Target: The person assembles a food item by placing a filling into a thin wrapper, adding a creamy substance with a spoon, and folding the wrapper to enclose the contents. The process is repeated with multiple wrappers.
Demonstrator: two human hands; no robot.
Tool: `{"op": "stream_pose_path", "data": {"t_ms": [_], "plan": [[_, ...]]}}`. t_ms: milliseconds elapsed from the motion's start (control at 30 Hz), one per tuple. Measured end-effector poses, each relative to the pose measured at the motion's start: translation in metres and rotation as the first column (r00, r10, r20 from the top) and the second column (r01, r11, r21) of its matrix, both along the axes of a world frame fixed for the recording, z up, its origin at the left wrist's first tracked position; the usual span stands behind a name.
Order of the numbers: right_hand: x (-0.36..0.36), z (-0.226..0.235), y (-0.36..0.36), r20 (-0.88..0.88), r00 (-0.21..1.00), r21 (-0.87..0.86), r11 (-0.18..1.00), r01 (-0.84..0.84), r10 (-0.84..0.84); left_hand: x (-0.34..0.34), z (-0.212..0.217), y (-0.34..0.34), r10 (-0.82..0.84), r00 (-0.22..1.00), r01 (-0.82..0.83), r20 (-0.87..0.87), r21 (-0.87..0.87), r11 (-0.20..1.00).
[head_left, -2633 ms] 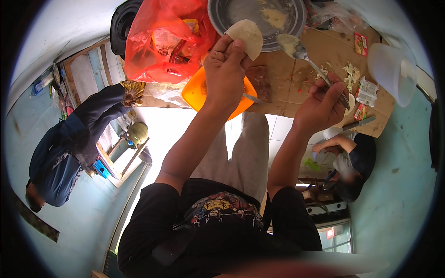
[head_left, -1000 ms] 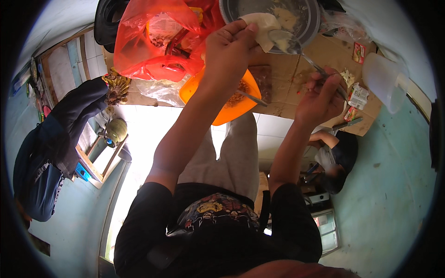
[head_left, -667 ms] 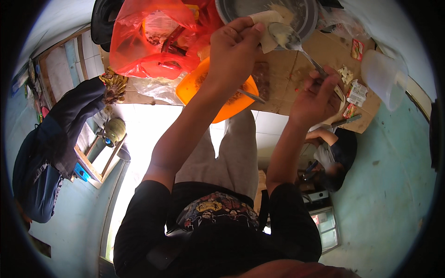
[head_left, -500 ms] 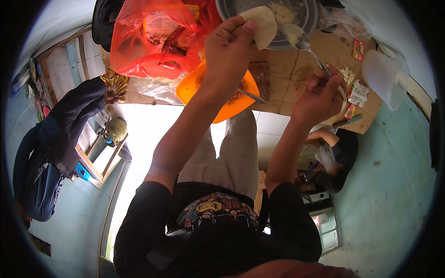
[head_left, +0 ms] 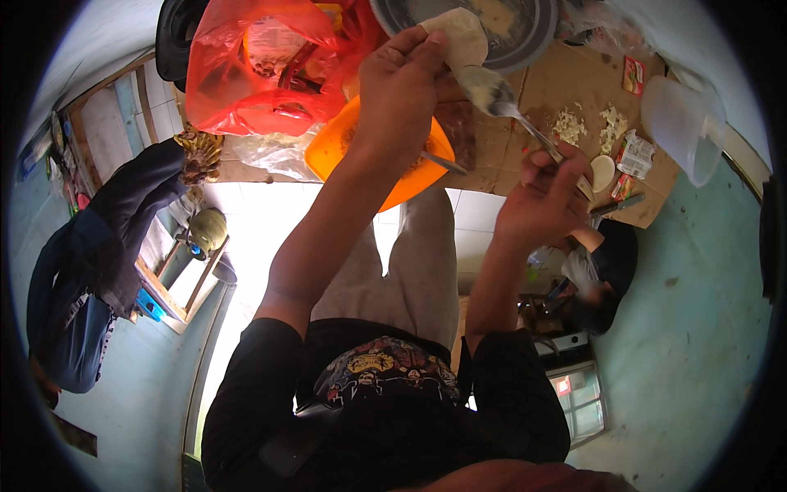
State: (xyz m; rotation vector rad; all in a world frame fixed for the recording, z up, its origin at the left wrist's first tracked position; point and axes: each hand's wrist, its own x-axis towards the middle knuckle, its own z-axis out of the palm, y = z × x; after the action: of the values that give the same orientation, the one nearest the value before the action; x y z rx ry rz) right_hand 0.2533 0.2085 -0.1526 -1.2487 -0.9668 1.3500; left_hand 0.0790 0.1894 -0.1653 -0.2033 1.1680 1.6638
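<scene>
My left hand (head_left: pixel 402 94) pinches a thin, round dough wrapper (head_left: pixel 461 34) between thumb and fingers, over the near edge of a grey basin (head_left: pixel 537 45). My right hand (head_left: pixel 545 197) is closed round the handle of a metal spoon (head_left: pixel 533 131). Pale paste (head_left: pixel 477 80) coats the spoon's bowl, which is right by the wrapper's lower edge; whether they touch I cannot tell. More pale stuff lies inside the basin. Below my left forearm stands an orange bowl (head_left: pixel 328 152), partly hidden, with another utensil's handle (head_left: pixel 444 163) sticking out.
A red plastic bag (head_left: pixel 217 94) sits left of my left hand. On the cardboard (head_left: pixel 525 107) lie chopped pale bits (head_left: pixel 570 125), small packets (head_left: pixel 635 156) and a knife (head_left: pixel 619 205). A clear plastic container (head_left: pixel 676 123) stands at the right edge. Another person (head_left: pixel 611 275) is lower right.
The spoon has moved left, from over the basin to the wrapper's lower edge. My right hand has shifted slightly left and down. My left hand still holds the wrapper.
</scene>
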Motion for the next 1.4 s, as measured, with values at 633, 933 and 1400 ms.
{"op": "stream_pose_path", "data": {"t_ms": [633,933,1400], "plan": [[-0.002,-0.012,0.011,-0.046,0.999,0.112,0.994,-0.022,0.027,0.003,0.006,-0.012,-0.048,0.987,0.038,-0.156,-0.066,0.997],[-0.015,-0.015,0.023,-0.002,1.000,0.017,0.999,0.029,-0.029,-0.002,-0.005,-0.016,0.022,0.978,-0.040,-0.208,-0.082,0.996],[-0.016,-0.033,0.011,-0.647,0.741,-0.449,0.876,-0.176,-0.183,0.012,-0.021,-0.016,0.160,0.985,-0.155,-0.067,0.076,0.985]]}}
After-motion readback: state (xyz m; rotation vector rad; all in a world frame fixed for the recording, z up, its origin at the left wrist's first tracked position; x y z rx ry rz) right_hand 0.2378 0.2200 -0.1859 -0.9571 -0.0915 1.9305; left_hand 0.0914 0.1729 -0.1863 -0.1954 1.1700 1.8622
